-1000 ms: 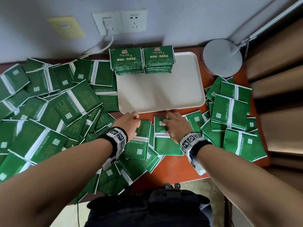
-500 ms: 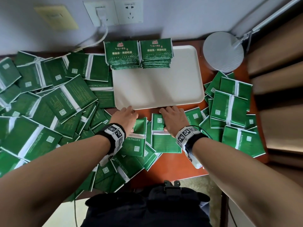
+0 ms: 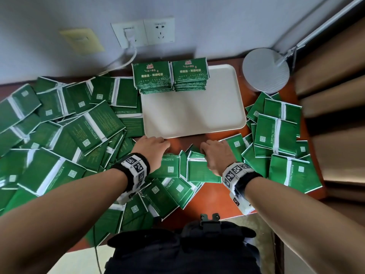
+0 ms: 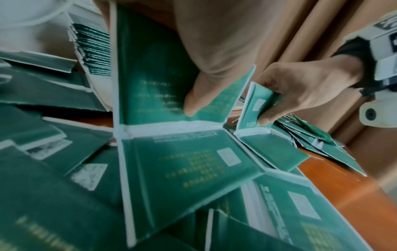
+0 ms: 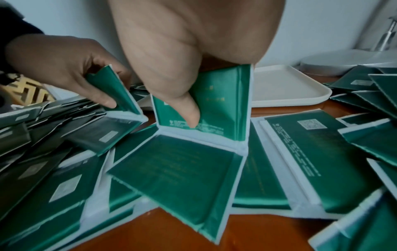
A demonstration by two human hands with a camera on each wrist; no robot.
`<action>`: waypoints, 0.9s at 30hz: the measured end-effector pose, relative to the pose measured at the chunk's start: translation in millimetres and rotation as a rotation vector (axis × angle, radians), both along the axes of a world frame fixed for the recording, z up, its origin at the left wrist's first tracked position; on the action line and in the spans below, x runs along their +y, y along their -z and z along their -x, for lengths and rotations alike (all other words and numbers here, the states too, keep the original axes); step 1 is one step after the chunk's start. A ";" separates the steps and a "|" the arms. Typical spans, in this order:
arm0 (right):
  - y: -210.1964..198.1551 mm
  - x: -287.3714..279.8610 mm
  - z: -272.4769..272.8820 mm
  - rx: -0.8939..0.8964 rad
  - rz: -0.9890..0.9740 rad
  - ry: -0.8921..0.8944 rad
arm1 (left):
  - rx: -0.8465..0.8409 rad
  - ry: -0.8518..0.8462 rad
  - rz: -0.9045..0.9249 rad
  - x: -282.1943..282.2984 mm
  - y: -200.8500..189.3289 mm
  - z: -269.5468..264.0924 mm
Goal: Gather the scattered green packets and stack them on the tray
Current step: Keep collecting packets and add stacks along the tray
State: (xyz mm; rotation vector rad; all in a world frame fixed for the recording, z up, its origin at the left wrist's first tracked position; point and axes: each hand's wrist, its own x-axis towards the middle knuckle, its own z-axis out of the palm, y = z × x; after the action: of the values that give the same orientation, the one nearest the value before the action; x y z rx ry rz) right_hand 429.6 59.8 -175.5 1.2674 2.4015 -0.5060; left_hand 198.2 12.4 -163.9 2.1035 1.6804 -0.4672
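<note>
2 stacks point(image 3: 170, 76) sit on the tray point(image 3: 193, 115); most packets point(image 3: 65, 135) lie scattered. Left hand point(image 3: 152, 147) and right hand point(image 3: 217, 155) each pinch 1 packet.

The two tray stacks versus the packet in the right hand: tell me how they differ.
The two tray stacks lie flat and squared, logo face up; the packet in the right hand is folded upward at its white seam, printed back showing. The stacks rest untouched on the tray; the packet is pinched by the right hand. Both are the same green.
</note>
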 end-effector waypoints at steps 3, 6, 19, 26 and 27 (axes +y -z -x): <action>-6.6 -12.9 -2.0 0.030 -0.032 -0.015 | -0.022 0.021 -0.047 -8.3 -1.6 -3.4; -2.9 -30.3 -3.3 0.013 0.005 -0.048 | 0.003 0.072 -0.008 -19.3 4.5 -12.4; 8.8 -65.6 -7.4 -0.124 0.045 -0.181 | 0.059 0.196 0.042 -41.3 28.5 -19.5; 8.3 -74.9 -0.3 -0.053 0.014 -0.105 | 0.062 0.164 0.062 -36.5 19.5 -21.7; 7.6 -75.8 0.3 -0.046 0.014 -0.097 | 0.064 0.155 0.067 -36.6 18.4 -21.7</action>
State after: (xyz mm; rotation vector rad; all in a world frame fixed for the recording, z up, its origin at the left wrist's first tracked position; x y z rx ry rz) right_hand 429.3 -16.0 -183.2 1.1381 2.4024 -0.4597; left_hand 219.9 -24.3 -182.3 2.2002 1.5188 -0.6353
